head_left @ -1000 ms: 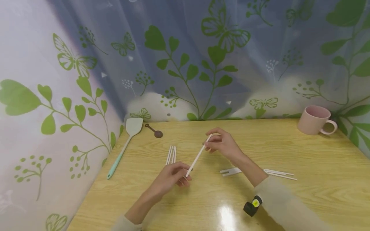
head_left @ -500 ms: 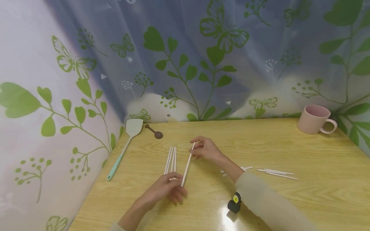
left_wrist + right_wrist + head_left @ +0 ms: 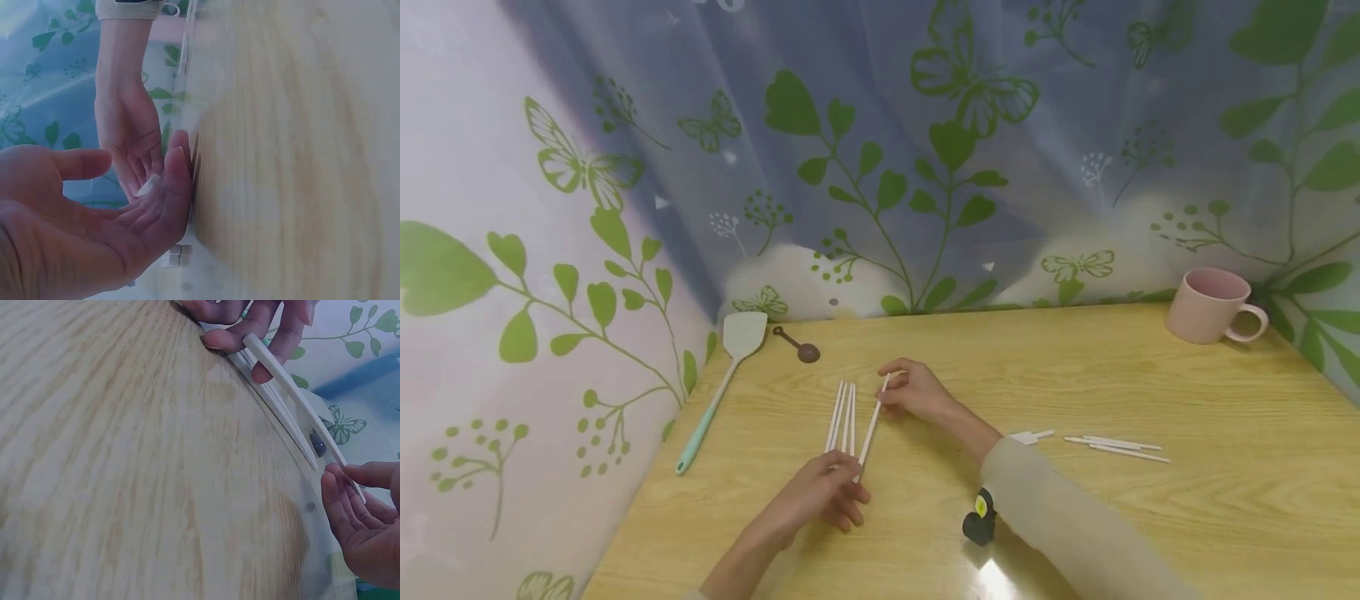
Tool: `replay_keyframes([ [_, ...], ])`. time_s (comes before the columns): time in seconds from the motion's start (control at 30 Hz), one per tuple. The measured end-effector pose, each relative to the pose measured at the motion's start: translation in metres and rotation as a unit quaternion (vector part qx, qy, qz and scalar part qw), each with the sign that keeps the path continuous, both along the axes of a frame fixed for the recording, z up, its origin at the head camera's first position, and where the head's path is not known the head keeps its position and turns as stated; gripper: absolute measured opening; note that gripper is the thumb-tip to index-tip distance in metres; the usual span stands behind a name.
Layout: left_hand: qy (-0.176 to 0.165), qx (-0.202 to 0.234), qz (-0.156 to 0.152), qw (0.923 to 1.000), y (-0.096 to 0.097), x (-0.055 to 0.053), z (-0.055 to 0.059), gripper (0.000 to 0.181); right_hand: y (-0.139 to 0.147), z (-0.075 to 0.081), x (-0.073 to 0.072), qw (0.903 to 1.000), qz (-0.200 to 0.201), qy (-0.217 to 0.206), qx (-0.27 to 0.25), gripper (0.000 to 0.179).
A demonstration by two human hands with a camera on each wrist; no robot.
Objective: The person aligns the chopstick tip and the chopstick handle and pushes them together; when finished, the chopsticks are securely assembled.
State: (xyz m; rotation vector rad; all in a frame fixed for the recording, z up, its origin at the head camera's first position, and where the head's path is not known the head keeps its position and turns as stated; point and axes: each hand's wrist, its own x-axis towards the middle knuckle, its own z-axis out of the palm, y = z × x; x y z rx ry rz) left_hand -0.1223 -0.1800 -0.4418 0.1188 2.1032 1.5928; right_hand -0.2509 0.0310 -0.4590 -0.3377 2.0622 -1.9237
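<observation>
A white chopstick [image 3: 871, 432] slants between my hands, its far end pinched by the thumb and fingers of my right hand [image 3: 921, 393]. In the right wrist view this chopstick [image 3: 299, 399] runs up from the pinch to the left hand's fingers. My left hand [image 3: 820, 493] is around the near end, its thumb apart from the loosely bent fingers in the left wrist view. Just left of the held stick, several white chopsticks [image 3: 842, 417] lie side by side on the wooden table [image 3: 925, 517]. The left hand hides their near ends.
More white chopsticks [image 3: 1120, 447] lie loosely to the right, with other white sticks [image 3: 1033, 436] partly behind the right sleeve. A turner with a green handle [image 3: 743, 335] and a small brown spoon [image 3: 807, 352] lie at the back left. The pink mug [image 3: 1202, 315] stands back right.
Both hands have shifted left with the chopstick, now beside the row and more nearly parallel to it. The right sleeve has uncovered more of the sticks on the right.
</observation>
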Motion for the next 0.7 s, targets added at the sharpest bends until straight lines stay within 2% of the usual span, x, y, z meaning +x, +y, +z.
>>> replay_keyframes([
  [0.33,0.003,-0.018,0.029,0.9994,-0.004,0.000,0.002,0.041,-0.008,-0.008,-0.005,0.9997,-0.004,-0.019,0.016,0.047],
  [0.7,0.006,-0.020,0.031,0.9993,-0.002,0.000,0.005,0.042,-0.012,-0.007,-0.008,0.9994,-0.009,-0.019,0.029,0.047],
])
